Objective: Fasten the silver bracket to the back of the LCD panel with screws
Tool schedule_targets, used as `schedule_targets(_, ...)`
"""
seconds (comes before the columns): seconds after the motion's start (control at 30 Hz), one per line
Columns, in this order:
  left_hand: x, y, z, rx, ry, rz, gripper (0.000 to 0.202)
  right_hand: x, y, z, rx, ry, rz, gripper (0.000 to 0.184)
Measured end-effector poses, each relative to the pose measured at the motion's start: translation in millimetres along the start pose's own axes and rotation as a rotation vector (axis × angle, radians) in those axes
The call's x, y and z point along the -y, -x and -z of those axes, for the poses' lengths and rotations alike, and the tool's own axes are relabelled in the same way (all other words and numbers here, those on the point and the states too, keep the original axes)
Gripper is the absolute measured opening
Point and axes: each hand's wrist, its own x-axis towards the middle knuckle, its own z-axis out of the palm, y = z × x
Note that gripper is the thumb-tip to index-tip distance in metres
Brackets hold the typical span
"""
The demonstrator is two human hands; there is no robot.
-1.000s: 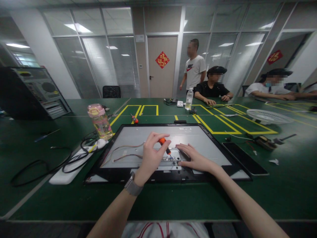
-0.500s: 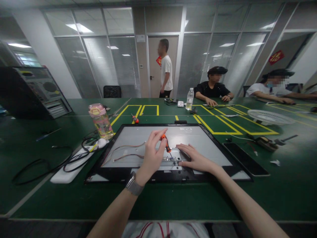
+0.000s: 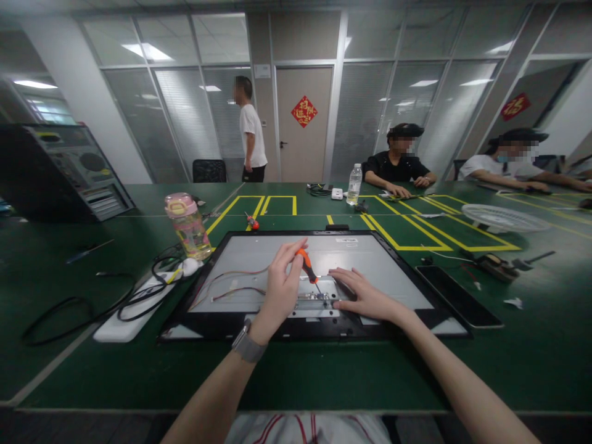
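A flat monitor panel lies face down on the green table, its grey metal back up and its black frame around it. My left hand pinches a small orange-handled screwdriver, whose tip points down at a narrow circuit board near the panel's front edge. My right hand lies flat on the panel beside that board, fingers stretched out and pressing it. Thin red and white wires run across the panel's left half. A watch sits on my left wrist.
A pink-lidded bottle, black cables and a white board lie at the left. A computer case stands far left. A phone, small tools and a white fan grille are at the right. Two people sit opposite; another walks behind.
My left hand has turned the screwdriver slightly, its fingers shifting on the handle. The standing person in the white shirt has walked from the right of the door to its left.
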Motion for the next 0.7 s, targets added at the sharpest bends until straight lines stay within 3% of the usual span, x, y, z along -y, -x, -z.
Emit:
schedule_targets(0.17,0.0,1.5,-1.7,-0.037,-0.08,-0.054,0.022,-0.1,-0.2,-0.8,-0.004,0.001,-0.003,0.075)
schedule_targets(0.33,-1.3,2.5,-1.6,0.035,-0.013,-0.038,0.032,-0.9,-0.5,-1.2,-0.001,0.004,-0.009,0.075)
schedule_targets(0.53,-1.8,2.0,-1.0,-0.042,-0.118,-0.051,0.021,-1.6,0.1,-1.3,0.0,0.016,-0.011,0.076)
schedule_targets(0.7,-0.5,2.5,-1.0,0.059,0.011,0.004,0.035,-0.3,0.1,-0.2,0.001,0.007,-0.008,0.075)
